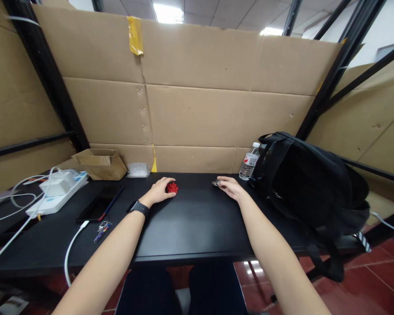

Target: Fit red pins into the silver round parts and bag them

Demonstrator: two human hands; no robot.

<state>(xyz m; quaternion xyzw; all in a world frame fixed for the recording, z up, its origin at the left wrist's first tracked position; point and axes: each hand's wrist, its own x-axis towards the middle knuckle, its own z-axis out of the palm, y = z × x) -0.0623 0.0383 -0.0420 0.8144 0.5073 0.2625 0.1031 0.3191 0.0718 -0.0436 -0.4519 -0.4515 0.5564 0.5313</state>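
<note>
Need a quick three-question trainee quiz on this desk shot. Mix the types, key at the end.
1. Multiple choice: What colour is the small cluster at the left hand?
A) blue
B) red
C) white
2. True or false: The water bottle has a white cap.
3. Fill in: The small shiny object is at the ____ hand.

Key:
1. B
2. True
3. right hand
</note>
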